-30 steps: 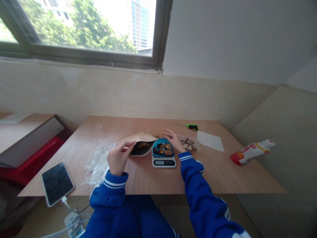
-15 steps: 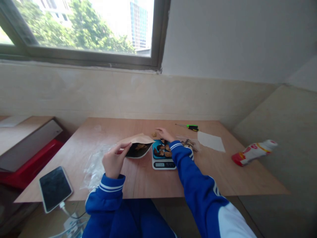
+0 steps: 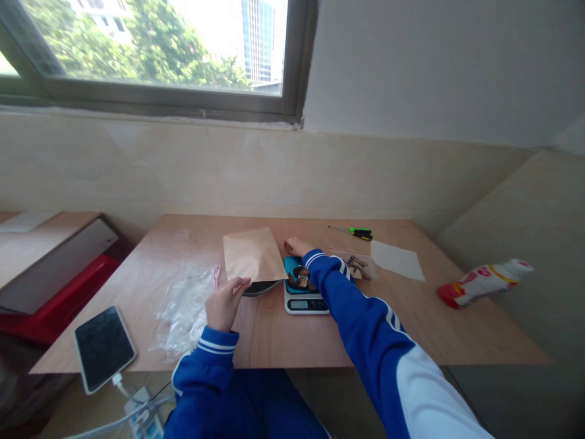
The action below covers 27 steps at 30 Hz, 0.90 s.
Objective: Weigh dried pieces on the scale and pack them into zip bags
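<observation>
In the head view, the left hand [image 3: 225,303] pinches the near edge of a brown paper bag [image 3: 253,255], just left of a white digital scale [image 3: 292,311] whose blue tray [image 3: 290,264] bears brown, irregular pieces [image 3: 300,281]. Beyond the tray, the right hand [image 3: 297,246] curls its fingers inward; I cannot tell whether they grip anything.

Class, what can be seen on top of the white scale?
A blue tray holding brown pieces. The right sleeve blocks the tray's right side, so anything there cannot be seen.
</observation>
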Motion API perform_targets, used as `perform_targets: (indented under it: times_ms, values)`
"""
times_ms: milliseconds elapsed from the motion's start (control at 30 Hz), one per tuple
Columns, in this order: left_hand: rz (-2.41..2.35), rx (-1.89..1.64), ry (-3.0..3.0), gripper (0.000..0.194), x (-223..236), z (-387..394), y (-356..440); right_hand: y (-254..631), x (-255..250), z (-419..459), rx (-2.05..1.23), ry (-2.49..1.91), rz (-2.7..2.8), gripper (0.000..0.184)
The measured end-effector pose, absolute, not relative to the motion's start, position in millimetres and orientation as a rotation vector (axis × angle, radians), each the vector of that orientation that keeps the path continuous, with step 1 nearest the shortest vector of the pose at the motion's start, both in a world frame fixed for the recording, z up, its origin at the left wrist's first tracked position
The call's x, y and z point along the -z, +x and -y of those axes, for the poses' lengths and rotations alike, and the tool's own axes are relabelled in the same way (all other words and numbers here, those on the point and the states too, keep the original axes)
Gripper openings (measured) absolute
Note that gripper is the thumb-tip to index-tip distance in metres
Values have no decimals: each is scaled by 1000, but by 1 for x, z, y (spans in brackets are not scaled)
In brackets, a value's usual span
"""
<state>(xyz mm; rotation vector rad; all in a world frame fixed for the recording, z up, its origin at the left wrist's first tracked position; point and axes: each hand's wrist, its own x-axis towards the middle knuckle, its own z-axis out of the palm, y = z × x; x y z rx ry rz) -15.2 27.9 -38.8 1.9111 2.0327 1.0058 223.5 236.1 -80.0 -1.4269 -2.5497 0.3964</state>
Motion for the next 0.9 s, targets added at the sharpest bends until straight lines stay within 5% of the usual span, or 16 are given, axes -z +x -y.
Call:
perform_targets:
  times_ms: [200,500,900]
  values:
    - [-1983,-828,1907,16,60,-34,-16,231,75,-233,-419,-1485,2486,16]
    - [-2052,-904,2007,39,97,16,-65,250,57,-225,-457,-1395,2210,32]
    - [-2110,-666,2002,44,127,25,-89,246,44,-170,-827,-1267,2140,34]
